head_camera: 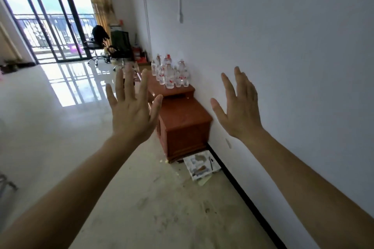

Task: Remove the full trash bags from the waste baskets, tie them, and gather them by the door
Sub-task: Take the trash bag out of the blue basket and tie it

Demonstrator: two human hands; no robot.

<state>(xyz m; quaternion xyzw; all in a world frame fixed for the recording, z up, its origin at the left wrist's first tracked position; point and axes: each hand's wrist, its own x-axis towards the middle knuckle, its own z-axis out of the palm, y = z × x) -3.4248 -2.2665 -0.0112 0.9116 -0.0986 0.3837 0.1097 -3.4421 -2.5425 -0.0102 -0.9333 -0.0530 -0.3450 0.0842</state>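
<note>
Both my arms reach forward with the backs of the hands toward me. My left hand (132,107) is raised in mid-air with its fingers spread and straight, holding nothing. My right hand (239,107) is raised the same way in front of the white wall, fingers straight and empty. No trash bag or waste basket shows in the head view.
A low reddish wooden cabinet (182,127) stands against the white wall (283,46), with several water bottles (172,73) on its far part. Papers (202,164) lie on the floor beside it. Office chairs (109,46) stand near the glass balcony doors (48,22). Glossy tile floor spreads to the left.
</note>
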